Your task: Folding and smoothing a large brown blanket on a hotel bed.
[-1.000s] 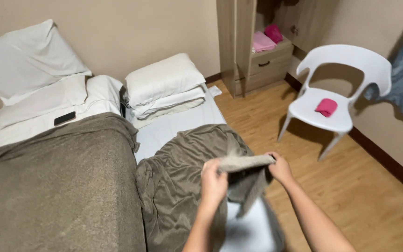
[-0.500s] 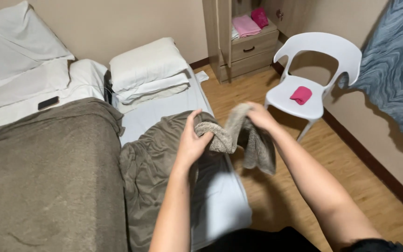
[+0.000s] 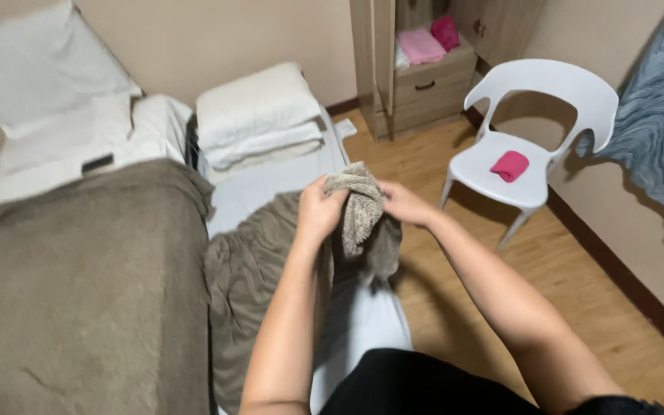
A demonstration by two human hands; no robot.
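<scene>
Both hands, left hand [image 3: 318, 209] and right hand [image 3: 403, 204], now grip the grey-brown blanket [image 3: 359, 207] bunched closer together than before, above the bed [image 3: 270, 180].

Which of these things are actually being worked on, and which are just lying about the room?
In hand:
left hand
right hand
grey-brown blanket, bunched between both hands

Lying about:
white chair
pink cloth on its seat
stacked pillows
wooden cabinet

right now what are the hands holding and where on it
Both hands, left hand and right hand, grip a grey-brown blanket at its bunched top edge, one on each side.
</scene>
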